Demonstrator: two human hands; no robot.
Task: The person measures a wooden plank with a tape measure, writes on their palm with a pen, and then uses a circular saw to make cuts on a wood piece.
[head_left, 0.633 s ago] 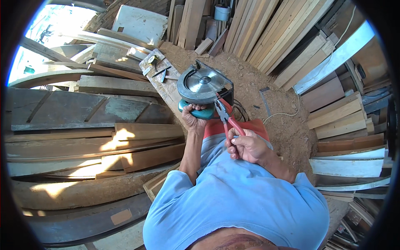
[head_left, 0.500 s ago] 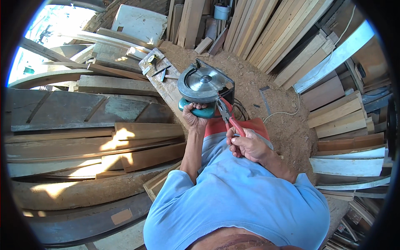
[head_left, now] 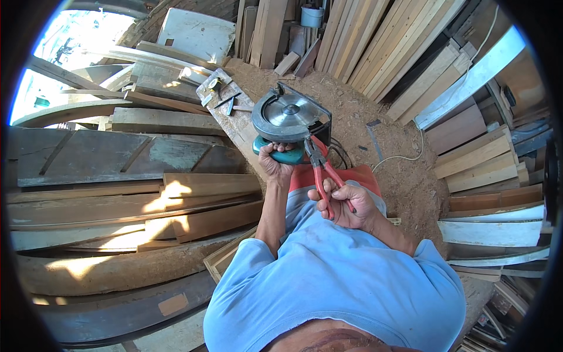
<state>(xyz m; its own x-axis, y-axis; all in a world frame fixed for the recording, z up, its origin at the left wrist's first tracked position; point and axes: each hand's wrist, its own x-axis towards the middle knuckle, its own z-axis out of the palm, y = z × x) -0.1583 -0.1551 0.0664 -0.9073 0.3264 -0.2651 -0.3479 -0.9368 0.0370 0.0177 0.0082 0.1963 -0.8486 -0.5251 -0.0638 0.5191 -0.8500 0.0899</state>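
Observation:
A green circular saw (head_left: 284,154) rests over my lap with its round blade (head_left: 291,110) facing up. My left hand (head_left: 277,164) is wrapped round the green part below the blade guard. In my right hand (head_left: 353,204) are red-handled pliers (head_left: 318,164), held by handles that are spread apart. Their dark jaws reach the saw's lower right edge, beside the guard. What the jaws touch there is too small to make out.
Ahead to the left, a narrow plank (head_left: 239,126) bears a hammer (head_left: 236,108) and a yellow-black tape measure (head_left: 215,84). Lumber stacks (head_left: 117,202) line my left, and boards (head_left: 404,47) lean ahead right. A pale cord (head_left: 404,157) crosses the sawdust-covered floor (head_left: 404,199).
The pliers' handles have opened wider, and my right hand's fingers have shifted along them. My left hand and the saw stay nearly where they were.

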